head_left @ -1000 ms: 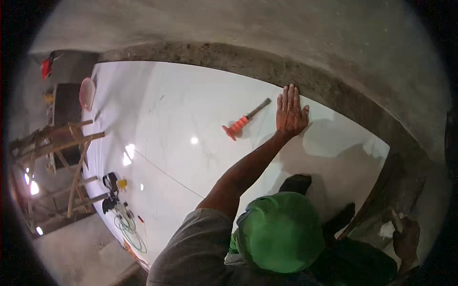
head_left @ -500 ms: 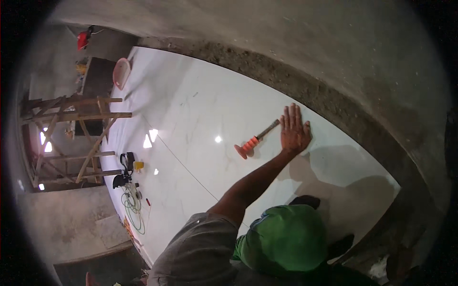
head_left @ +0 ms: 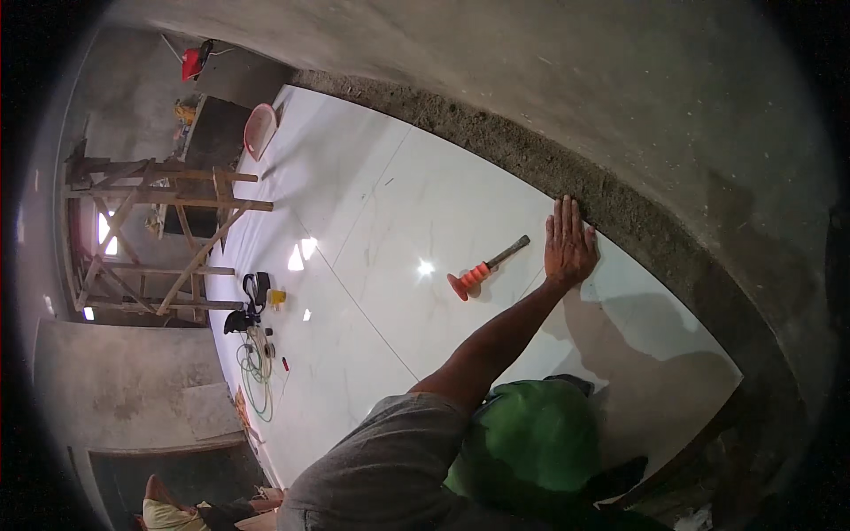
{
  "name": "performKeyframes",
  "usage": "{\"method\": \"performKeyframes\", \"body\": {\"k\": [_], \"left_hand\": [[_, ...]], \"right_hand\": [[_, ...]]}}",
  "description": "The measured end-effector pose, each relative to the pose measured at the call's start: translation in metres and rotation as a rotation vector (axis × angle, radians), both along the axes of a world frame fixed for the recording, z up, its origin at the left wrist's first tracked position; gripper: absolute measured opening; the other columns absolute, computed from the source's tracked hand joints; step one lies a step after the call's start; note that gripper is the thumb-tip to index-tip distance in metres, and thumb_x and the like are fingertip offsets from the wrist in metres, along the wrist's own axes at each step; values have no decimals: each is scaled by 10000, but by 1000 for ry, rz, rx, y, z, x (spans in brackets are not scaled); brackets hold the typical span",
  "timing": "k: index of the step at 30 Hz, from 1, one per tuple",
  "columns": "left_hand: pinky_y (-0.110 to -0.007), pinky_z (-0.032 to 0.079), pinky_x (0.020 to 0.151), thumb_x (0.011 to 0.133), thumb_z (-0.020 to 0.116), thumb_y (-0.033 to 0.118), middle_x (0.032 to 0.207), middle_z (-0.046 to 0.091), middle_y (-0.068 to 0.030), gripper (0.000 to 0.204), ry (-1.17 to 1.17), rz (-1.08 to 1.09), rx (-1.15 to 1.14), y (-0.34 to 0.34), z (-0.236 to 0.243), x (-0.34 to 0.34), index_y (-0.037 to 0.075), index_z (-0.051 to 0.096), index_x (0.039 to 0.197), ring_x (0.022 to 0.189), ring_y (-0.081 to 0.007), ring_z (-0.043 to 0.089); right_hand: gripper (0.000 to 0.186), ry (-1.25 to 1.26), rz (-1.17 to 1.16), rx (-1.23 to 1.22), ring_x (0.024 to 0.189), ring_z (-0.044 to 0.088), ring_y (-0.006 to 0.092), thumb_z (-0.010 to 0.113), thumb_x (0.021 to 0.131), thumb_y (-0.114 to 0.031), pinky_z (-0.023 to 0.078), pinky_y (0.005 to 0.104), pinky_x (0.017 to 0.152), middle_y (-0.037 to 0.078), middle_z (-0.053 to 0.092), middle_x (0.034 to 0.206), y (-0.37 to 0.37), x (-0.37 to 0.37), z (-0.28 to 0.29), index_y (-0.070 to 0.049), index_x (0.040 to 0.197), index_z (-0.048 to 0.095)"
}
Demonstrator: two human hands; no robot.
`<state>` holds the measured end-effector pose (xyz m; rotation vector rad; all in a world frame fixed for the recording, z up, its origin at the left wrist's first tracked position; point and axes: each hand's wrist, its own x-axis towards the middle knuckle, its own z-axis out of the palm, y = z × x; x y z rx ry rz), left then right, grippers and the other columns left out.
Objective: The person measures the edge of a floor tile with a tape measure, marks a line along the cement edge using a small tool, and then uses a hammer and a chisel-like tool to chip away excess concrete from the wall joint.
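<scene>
My left hand (head_left: 571,254) lies flat, palm down, on glossy white floor tiles (head_left: 372,230) with faint veining. Its fingers are stretched out and close together, with the fingertips at the tile edge beside a strip of rough grey mortar (head_left: 496,128). Just left of the hand rests a chisel (head_left: 487,268) with an orange guarded grip, its metal end pointing up and right; the hand does not touch it. My right hand is out of sight. A rounded green cloth shape (head_left: 536,434) fills the lower middle, beside my grey sleeve.
A bare grey wall (head_left: 673,115) runs along the right. Toward the left stand a wooden trestle (head_left: 177,199), a pink basin (head_left: 260,131), a coiled green hose (head_left: 255,376), a yellow object (head_left: 277,296) and black tools. Another person (head_left: 168,513) is partly visible at lower left.
My left hand has slid slightly away from the chisel toward the mortar strip. The view has shifted, bringing more of the person at lower left into sight.
</scene>
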<state>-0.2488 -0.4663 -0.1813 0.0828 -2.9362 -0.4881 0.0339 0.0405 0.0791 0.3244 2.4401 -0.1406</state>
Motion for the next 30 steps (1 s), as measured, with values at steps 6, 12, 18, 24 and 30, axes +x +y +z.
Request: {"method": "performKeyframes", "body": {"k": [6, 12, 18, 24, 30], "left_hand": [[-524, 142, 1274, 1071, 354, 345, 1694, 162, -232, 682, -75, 5, -59, 8, 2, 28, -65, 211, 1596, 1583, -380, 126], [-521, 125, 1279, 1068, 369, 336, 1701, 126, -234, 696, -96, -38, 43, 18, 7, 51, -49, 165, 1610, 1586, -380, 106], [-541, 171, 1262, 1024, 481, 328, 1678, 208, -238, 726, -45, -92, 21, 16, -8, 61, -48, 233, 1594, 1566, -395, 169], [-534, 419, 1006, 905, 642, 288, 1339, 530, -200, 634, 67, -81, -28, -5, 17, 65, 31, 491, 1464, 1206, -398, 504], [-518, 439, 939, 900, 629, 283, 1208, 547, -167, 566, -1, -142, -70, -18, 19, 29, 101, 547, 1429, 1118, -359, 522]], "right_hand": [[319, 21, 10, -21, 837, 545, 349, 632, 908, -74, 462, 440, 777, 223, 587, 922, 0, 1, -6, -24, 1219, 682], [287, 39, 18, -8, 793, 548, 329, 631, 926, -71, 467, 431, 749, 212, 594, 887, 1, 8, -2, -41, 1202, 703], [258, 42, -18, 5, 750, 550, 308, 629, 944, -69, 472, 421, 720, 201, 602, 852, 5, 33, 4, -57, 1184, 724], [236, -82, -39, 24, 706, 552, 288, 627, 962, -66, 477, 412, 691, 190, 609, 817, -12, 26, 34, -74, 1167, 746], [251, -136, -79, 57, 658, 534, 254, 631, 993, -89, 468, 402, 642, 185, 609, 795, 4, 39, 46, -115, 1210, 754]]}}
